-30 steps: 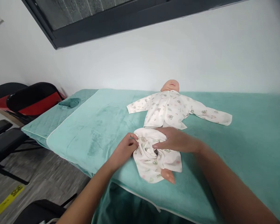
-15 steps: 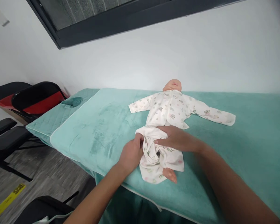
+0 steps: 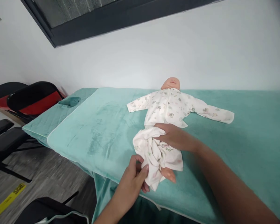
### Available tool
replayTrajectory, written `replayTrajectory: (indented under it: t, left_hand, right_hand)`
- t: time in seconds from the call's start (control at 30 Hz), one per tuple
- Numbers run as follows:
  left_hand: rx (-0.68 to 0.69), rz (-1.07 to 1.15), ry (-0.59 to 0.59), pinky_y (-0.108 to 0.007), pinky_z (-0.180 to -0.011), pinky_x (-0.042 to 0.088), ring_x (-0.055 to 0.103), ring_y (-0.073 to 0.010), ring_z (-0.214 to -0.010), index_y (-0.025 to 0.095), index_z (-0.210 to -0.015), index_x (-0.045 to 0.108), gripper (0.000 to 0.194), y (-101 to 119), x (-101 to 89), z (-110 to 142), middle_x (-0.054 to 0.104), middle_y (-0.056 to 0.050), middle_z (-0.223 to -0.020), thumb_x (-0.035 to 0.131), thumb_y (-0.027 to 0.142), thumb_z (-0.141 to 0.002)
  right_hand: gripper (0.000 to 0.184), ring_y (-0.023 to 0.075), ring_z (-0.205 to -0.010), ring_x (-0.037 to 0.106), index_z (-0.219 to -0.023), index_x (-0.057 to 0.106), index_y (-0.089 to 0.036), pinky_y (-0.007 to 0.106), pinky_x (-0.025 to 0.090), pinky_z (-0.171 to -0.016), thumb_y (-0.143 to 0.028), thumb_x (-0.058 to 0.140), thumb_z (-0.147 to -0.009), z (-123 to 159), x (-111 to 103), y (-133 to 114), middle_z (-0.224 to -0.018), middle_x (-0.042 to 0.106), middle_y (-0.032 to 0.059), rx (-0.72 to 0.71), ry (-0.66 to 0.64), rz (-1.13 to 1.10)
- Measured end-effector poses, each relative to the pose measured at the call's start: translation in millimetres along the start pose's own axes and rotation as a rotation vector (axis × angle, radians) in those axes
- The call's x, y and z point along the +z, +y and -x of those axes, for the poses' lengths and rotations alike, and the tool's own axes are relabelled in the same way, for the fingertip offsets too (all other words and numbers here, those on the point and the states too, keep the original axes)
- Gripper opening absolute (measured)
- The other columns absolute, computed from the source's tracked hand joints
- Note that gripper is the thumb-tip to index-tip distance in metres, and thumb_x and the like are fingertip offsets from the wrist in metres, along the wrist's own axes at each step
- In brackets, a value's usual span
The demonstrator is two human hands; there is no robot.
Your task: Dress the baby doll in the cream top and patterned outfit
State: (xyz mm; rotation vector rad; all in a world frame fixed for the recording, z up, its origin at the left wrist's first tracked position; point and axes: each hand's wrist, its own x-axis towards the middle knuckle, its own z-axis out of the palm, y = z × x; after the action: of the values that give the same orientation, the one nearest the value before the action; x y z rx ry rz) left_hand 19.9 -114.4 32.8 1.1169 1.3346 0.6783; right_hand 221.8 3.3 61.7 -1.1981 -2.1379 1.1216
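A baby doll (image 3: 172,83) lies on its back, its head toward the wall. It wears a white printed shirt (image 3: 164,107) with both sleeves spread out. White printed baby pants (image 3: 151,149) are bunched around its legs, and one bare foot (image 3: 168,175) sticks out of a leg opening. My left hand (image 3: 136,175) pinches the lower edge of the pant leg on the left. My right hand (image 3: 172,136) grips the waistband, its fingertips tucked into the folds. The doll's other foot is hidden in the cloth.
A teal cover (image 3: 84,130) lies over the bed, which runs along the white wall beneath a dark window frame (image 3: 107,23). Black and red chairs (image 3: 35,99) stand at the left. Another black seat (image 3: 49,211) is at the bottom left.
My left hand has moved from the waistband down to the pant leg's lower edge and drawn that cloth downward. My right hand stays at the waistband.
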Motion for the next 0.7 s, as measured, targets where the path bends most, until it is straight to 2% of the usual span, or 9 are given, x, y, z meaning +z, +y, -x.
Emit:
replayTrajectory:
  t: [0.1,0.23,0.37,0.43,0.5,0.6,0.63,0.7]
  left_hand:
    - [-0.011,0.094,0.021,-0.023,-0.053,0.045,0.053,-0.0124,-0.048,0.021,-0.091,0.042,0.036,-2,2.3,-2,0.055,0.005,-0.054,0.048,0.057,-0.088]
    - [0.004,0.065,0.01,-0.021,-0.048,0.041,0.05,-0.011,-0.045,0.021,-0.084,0.042,0.031,0,-2.1,-13,0.053,0.005,-0.051,0.047,0.051,-0.09]
    - [-0.003,-0.122,-0.061,-0.021,-0.041,0.035,0.044,-0.0122,-0.04,0.023,-0.084,0.039,0.019,12,-15.5,-30,0.045,0.008,-0.048,0.045,0.041,-0.089]
    - [0.058,-0.269,-0.089,-0.023,-0.044,0.035,0.045,-0.0127,-0.042,0.023,-0.084,0.043,0.012,22,-24.3,-42,0.048,0.007,-0.053,0.045,0.034,-0.088]
    - [0.155,-0.424,-0.028,-0.025,-0.051,0.037,0.051,-0.0143,-0.049,0.023,-0.084,0.047,0.006,31,-32.1,-55,0.055,0.003,-0.062,0.046,0.028,-0.086]
    - [0.253,-0.582,0.166,-0.027,-0.063,0.038,0.058,-0.0178,-0.066,0.023,-0.084,0.05,0.005,39,-37.6,-69,0.061,0.0,-0.072,0.047,0.026,-0.087]
    - [0.258,-0.582,0.21,-0.027,-0.064,0.038,0.057,-0.0181,-0.069,0.023,-0.084,0.049,0.007,38,-37.4,-71,0.061,0.0,-0.072,0.046,0.028,-0.088]
    - [0.247,-0.503,0.225,-0.027,-0.065,0.038,0.055,-0.017,-0.071,0.022,-0.082,0.047,0.013,32,-34.2,-69,0.06,0.001,-0.073,0.046,0.033,-0.09]
  right_hand:
    - [0.018,0.0202,-0.083,0.062,-0.093,0.062,-0.022,0.035,0.048,-0.076,-0.032,0.049,-0.085,-1,1,-1,-0.094,0.069,0.0018,0.004,-0.002,-0.012]
    - [0.015,0.0201,-0.084,0.062,-0.091,0.061,-0.023,0.035,0.046,-0.078,-0.032,0.05,-0.085,-2,2,-1,-0.094,0.068,0.0006,0.002,0.015,0.003]
    - [0.017,0.0214,-0.09,0.062,-0.096,0.062,-0.024,0.035,0.046,-0.08,-0.026,0.05,-0.084,-2,4,-2,-0.099,0.069,0.0008,0.002,0.015,0.038]
    - [0.022,0.0229,-0.094,0.062,-0.099,0.062,-0.024,0.036,0.046,-0.081,-0.023,0.049,-0.082,-1,5,-3,-0.103,0.07,0.0023,-0.004,0.008,0.078]
    - [0.025,0.0243,-0.096,0.062,-0.102,0.063,-0.023,0.037,0.046,-0.083,-0.022,0.048,-0.082,-1,5,-4,-0.106,0.07,0.0036,-0.01,-0.005,0.115]
    - [0.026,0.0239,-0.089,0.063,-0.102,0.063,-0.024,0.037,0.047,-0.079,-0.021,0.046,-0.081,-2,4,-6,-0.1,0.071,0.0036,-0.015,-0.019,0.15]
    - [0.025,0.0234,-0.085,0.063,-0.1,0.063,-0.024,0.037,0.047,-0.076,-0.022,0.046,-0.082,-2,4,-7,-0.095,0.071,0.0033,-0.009,-0.022,0.151]
    - [0.02,0.023,-0.081,0.063,-0.094,0.064,-0.024,0.036,0.047,-0.072,-0.025,0.047,-0.083,-2,4,-7,-0.091,0.071,0.0032,0.002,-0.016,0.139]
